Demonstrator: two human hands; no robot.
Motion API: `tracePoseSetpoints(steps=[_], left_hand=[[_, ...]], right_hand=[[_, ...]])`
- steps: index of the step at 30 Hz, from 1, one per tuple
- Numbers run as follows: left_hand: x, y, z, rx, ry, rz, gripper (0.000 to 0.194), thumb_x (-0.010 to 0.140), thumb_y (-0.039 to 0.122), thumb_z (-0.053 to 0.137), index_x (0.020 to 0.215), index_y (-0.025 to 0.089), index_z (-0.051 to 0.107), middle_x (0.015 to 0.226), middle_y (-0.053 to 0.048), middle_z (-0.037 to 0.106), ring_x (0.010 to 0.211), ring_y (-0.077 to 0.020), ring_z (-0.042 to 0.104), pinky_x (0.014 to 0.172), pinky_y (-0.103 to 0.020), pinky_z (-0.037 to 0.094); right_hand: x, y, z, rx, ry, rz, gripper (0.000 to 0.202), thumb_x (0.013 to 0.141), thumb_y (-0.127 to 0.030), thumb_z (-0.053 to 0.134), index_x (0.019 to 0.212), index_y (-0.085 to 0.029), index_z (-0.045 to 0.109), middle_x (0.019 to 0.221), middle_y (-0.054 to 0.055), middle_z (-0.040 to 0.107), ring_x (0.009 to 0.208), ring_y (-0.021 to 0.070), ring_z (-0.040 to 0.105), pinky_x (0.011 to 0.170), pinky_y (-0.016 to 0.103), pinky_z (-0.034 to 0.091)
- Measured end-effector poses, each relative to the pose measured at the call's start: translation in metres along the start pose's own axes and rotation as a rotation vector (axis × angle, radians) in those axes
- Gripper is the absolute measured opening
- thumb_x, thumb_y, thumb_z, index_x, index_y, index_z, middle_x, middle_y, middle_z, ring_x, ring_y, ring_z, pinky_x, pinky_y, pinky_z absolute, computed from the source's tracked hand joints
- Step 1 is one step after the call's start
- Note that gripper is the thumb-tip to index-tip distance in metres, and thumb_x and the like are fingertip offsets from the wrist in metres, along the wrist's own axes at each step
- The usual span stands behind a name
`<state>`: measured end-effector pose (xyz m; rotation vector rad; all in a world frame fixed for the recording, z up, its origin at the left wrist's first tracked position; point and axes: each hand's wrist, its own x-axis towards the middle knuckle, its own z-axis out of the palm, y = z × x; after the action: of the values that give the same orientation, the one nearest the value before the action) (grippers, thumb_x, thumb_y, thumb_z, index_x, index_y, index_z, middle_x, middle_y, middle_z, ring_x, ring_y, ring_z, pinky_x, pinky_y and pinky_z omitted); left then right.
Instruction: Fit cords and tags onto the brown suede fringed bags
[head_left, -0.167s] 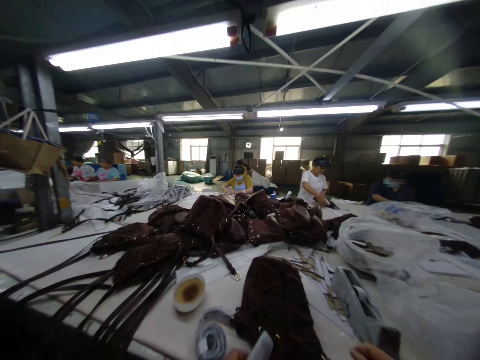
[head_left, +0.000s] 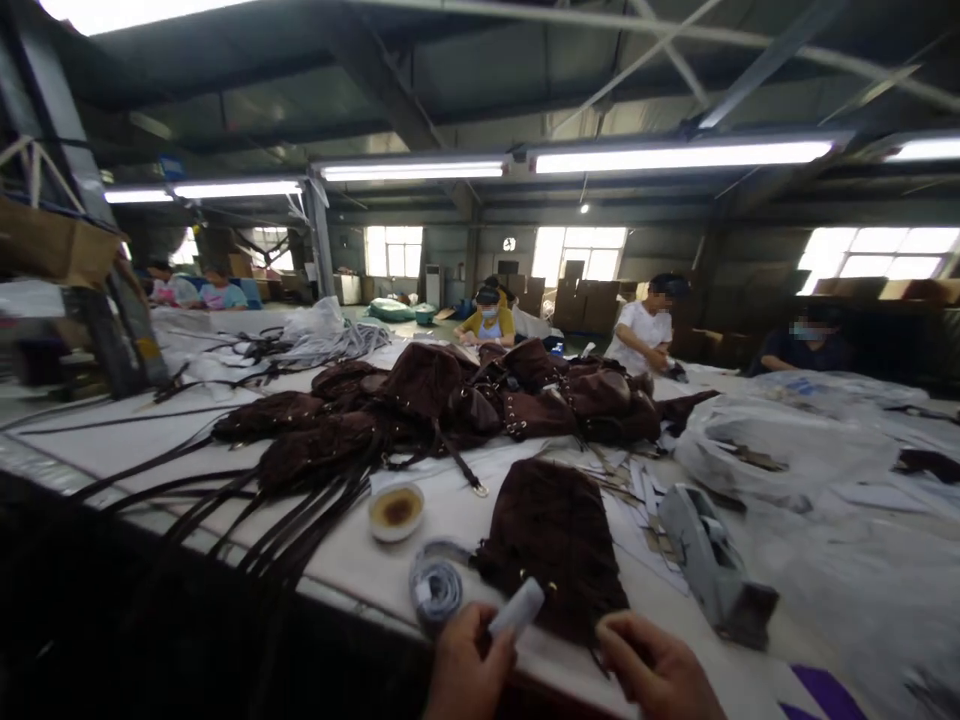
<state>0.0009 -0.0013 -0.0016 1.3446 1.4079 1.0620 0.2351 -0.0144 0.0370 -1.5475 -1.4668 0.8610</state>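
My left hand (head_left: pixel 472 660) is closed on a pale grey strip (head_left: pixel 517 607) that looks folded or rolled and sticks out past thumb and forefinger. My right hand (head_left: pixel 652 665) is pinched at the near right corner of a dark brown fabric bag (head_left: pixel 559 540); what lies between its fingers is too small to tell. The bag lies flat on the table, with brass-coloured eyelets toward me. A coil of grey strip (head_left: pixel 436 590) rests left of it, beside my left hand. Beyond the coil sits a white bowl (head_left: pixel 396 512) with brownish-yellow contents.
A heap of brown bags (head_left: pixel 420 385) covers the middle, its long straps hanging over the front edge. To the right stand a grey tape dispenser (head_left: pixel 712 565) and clear plastic bags (head_left: pixel 772 445). Purple pieces (head_left: pixel 825 690) lie at lower right. Several people sit or stand beyond.
The view has tipped downward, so the scene sits higher and both hands show more fully. The left hand still holds the grey strip. The right hand has come in toward the bag's near corner.
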Motion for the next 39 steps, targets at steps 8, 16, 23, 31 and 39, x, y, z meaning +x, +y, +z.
tracePoseSetpoints(steps=[8,16,23,31,39], left_hand=[[-0.007,0.006,-0.007,0.137,0.034,0.234,0.021,0.091,0.036,0.057,0.091,0.018,0.069,0.083,-0.006,0.069,0.076,-0.0186,0.062,0.071,-0.028,0.047],[0.002,-0.015,-0.005,0.392,0.089,0.633,0.016,0.094,0.019,0.048,0.1,0.015,0.063,0.09,-0.01,0.067,0.085,-0.0204,0.063,0.08,-0.033,0.051],[0.003,-0.024,-0.005,0.588,0.081,0.8,0.024,0.095,0.017,0.045,0.117,0.014,0.053,0.092,-0.01,0.066,0.081,-0.0213,0.064,0.073,-0.034,0.055],[0.006,-0.014,-0.001,0.584,-0.049,0.65,0.023,0.093,0.015,0.045,0.111,0.015,0.059,0.095,-0.009,0.061,0.083,-0.0204,0.059,0.075,-0.033,0.054],[0.008,-0.003,0.002,0.334,-0.018,0.484,0.023,0.09,0.012,0.049,0.104,0.016,0.068,0.092,-0.009,0.066,0.089,-0.0211,0.06,0.083,-0.034,0.049]], right_hand=[[0.006,-0.048,0.072,0.234,-0.213,0.082,0.044,0.075,-0.06,0.065,0.063,-0.018,0.062,0.051,-0.002,0.05,0.048,0.0111,0.042,0.048,0.024,0.032],[0.02,-0.036,0.095,0.328,-0.131,0.317,0.045,0.062,-0.06,0.071,0.056,-0.018,0.055,0.046,-0.003,0.051,0.037,0.0068,0.036,0.039,0.022,0.024],[0.02,-0.024,0.096,0.168,-0.095,0.361,0.041,0.066,-0.054,0.067,0.051,-0.019,0.05,0.04,-0.002,0.049,0.035,0.0084,0.04,0.038,0.022,0.027],[0.022,-0.024,0.093,0.147,-0.154,0.359,0.036,0.067,-0.05,0.063,0.053,-0.018,0.055,0.042,-0.001,0.052,0.036,0.0086,0.041,0.039,0.022,0.027],[0.013,-0.029,0.086,0.221,-0.124,0.358,0.029,0.067,-0.041,0.065,0.072,-0.013,0.066,0.055,0.001,0.062,0.037,0.007,0.042,0.039,0.021,0.027]])
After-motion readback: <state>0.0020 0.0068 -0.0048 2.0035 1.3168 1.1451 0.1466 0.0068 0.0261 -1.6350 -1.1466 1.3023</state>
